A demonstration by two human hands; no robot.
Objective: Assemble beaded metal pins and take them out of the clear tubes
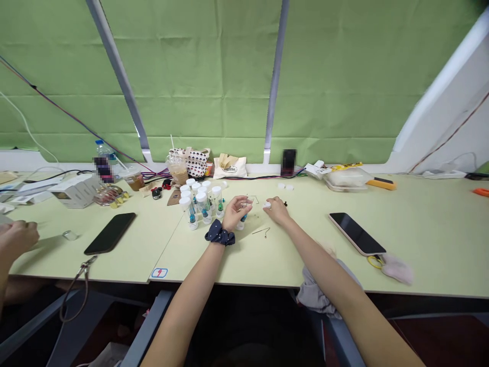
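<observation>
Okay, head view, the only one I get: the left hand (237, 210) curls over a tube with blue contents (241, 220) beside the capped tubes (201, 201), firm grip or not I can't tell, while the right hand (277, 210) pinches a white cap (267, 205) just apart. I'd judge the step as handling tube and cap together, so the next move calls for steady, lined-up hands. Room runs from the bent wire (262, 232) to the table's (263, 267) front edge; capped tubes crowd the left, the phone (358, 233) bounds the right.

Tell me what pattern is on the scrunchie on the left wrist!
Small white dots on dark blue: the scrunchie shows in the head view.
</observation>
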